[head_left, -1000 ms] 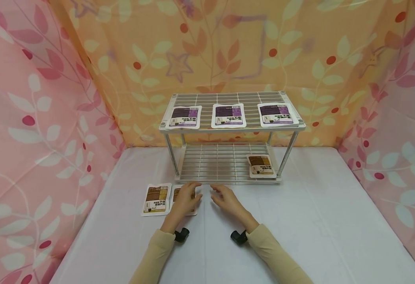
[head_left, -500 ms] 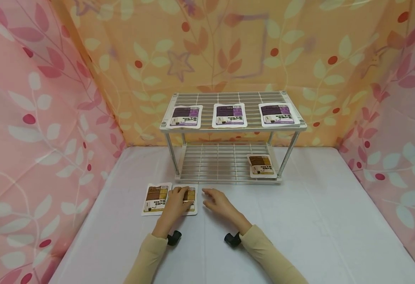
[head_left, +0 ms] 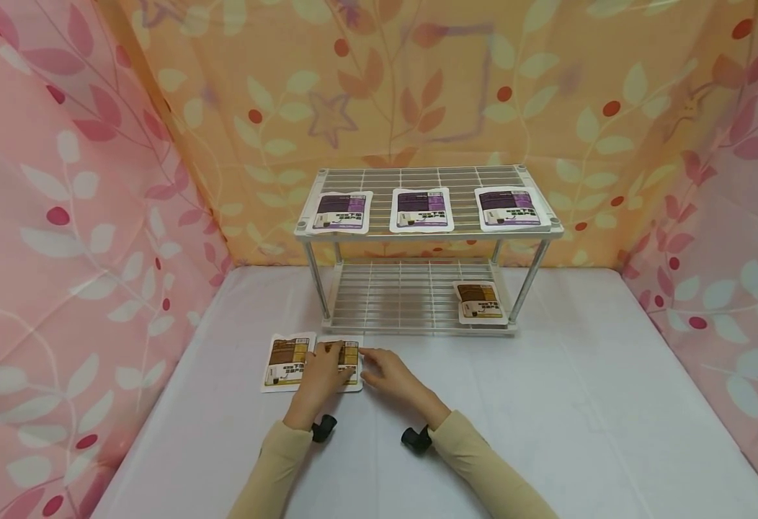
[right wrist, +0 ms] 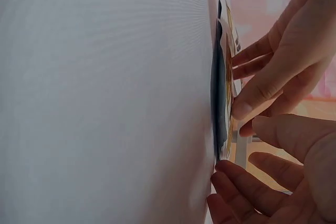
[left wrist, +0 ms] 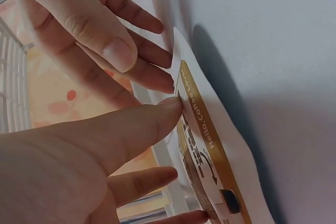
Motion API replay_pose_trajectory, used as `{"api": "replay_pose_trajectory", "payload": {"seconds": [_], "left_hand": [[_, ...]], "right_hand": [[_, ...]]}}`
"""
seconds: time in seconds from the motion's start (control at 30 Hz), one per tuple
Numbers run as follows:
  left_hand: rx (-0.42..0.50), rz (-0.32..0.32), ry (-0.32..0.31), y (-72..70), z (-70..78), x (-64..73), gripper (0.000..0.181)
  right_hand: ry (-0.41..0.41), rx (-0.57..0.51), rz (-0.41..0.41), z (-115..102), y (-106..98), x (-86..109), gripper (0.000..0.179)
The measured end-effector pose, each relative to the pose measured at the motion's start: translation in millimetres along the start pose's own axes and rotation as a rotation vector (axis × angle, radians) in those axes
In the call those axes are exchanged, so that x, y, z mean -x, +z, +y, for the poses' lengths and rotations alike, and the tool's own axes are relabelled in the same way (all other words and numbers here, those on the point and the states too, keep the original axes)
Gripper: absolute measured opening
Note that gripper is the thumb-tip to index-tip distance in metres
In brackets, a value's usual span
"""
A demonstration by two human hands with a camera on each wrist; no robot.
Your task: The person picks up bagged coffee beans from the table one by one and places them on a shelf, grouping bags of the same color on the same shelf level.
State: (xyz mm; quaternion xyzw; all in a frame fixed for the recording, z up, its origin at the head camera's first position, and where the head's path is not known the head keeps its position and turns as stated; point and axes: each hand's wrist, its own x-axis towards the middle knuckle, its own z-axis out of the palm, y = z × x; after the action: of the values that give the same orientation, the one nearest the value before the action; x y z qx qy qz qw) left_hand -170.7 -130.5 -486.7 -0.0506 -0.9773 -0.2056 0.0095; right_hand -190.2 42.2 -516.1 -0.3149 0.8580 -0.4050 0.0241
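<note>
On the white table in front of the rack lies a flat brown-and-yellow coffee pouch (head_left: 351,355), lettered "Hello, Coffee" in the left wrist view. My left hand (head_left: 320,376) rests over it with extended fingers, the thumb touching its printed face. Right of the pouch is my right hand (head_left: 393,376), fingertips at or close to its right edge; in the right wrist view they lie low against the table by that edge. The left hand partly covers the print. A matching coffee pouch (head_left: 279,353) lies just to the left.
Behind the hands stands a white two-tier wire rack (head_left: 411,324). Three purple pouches, including a middle one (head_left: 421,210), lie along its top shelf. A brown pouch (head_left: 480,303) sits at the lower shelf's right end. Patterned cloth (head_left: 392,86) surrounds the table (head_left: 580,404).
My left hand has moved slightly left and down onto the right-hand coffee pouch. My right hand has come left to that pouch's edge. The pouches have not visibly shifted.
</note>
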Motion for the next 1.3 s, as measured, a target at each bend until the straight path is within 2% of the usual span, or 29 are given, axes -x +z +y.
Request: {"api": "replay_pose_trajectory", "payload": {"seconds": [0.4,0.63,1.0,1.3], "left_hand": [[-0.003,-0.024,0.003,-1.5,1.6,-0.6,0.061],[-0.044,-0.026,0.007,0.4,3.6,-3.4,0.061],[-0.021,-0.024,0.012,-2.1,5.2,-1.4,0.061],[-0.026,-0.039,-0.029,-2.3,8.1,1.3,0.062]], "right_hand": [[0.009,0.026,-0.011,-2.7,2.9,-0.2,0.046],[0.027,0.004,0.002,-3.3,3.0,0.7,0.046],[0.041,0.001,0.01,-2.3,0.5,2.9,0.047],[0.043,0.031,-0.007,-1.8,1.1,2.0,0.047]]}}
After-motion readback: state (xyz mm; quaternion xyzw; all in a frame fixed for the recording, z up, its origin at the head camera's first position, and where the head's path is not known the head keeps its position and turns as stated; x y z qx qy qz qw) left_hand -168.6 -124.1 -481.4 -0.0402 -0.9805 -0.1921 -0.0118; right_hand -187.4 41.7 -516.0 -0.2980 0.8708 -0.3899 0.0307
